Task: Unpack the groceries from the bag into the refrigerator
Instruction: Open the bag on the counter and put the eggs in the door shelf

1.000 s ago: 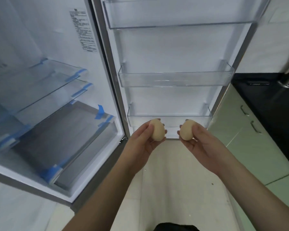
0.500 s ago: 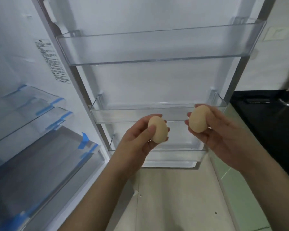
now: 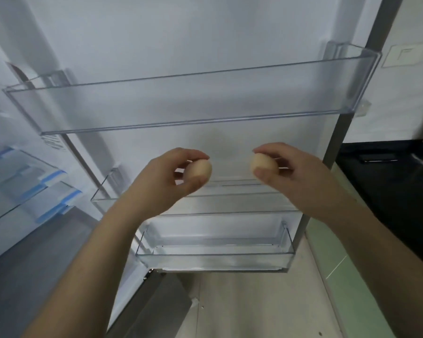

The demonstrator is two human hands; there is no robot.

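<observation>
Left fingers (image 3: pixel 195 156) curled over left egg (image 3: pixel 199 170), thumb pressed on its underside; pinched, not spread. Right fingers (image 3: pixel 266 148) arched over right egg (image 3: pixel 263 164), thumb on its near face; same pinch. Left hand (image 3: pixel 166 176) and right hand (image 3: pixel 296 174) held level, apart, eggs facing each other across a gap.

Landmark: middle door bin (image 3: pixel 230 203). Both eggs held just above its rim, not touching it, left egg over its left half, right egg over its right half. Forearms crossed in front of its two ends. Upper door bin (image 3: pixel 181 103) well above it, clear plastic. Lower door bin (image 3: pixel 215 258) just below it, clear plastic. Refrigerator door (image 3: pixel 205 45) white liner seen behind it. Glass shelves (image 3: pixel 22 181) with blue tape seen left of it, inside the cabinet. Black counter (image 3: pixel 388 181) seen right of it, past the door edge, green cabinet fronts (image 3: pixel 337 276) under that. Pale floor (image 3: pixel 254 308) below it. Grocery bag out of view.
</observation>
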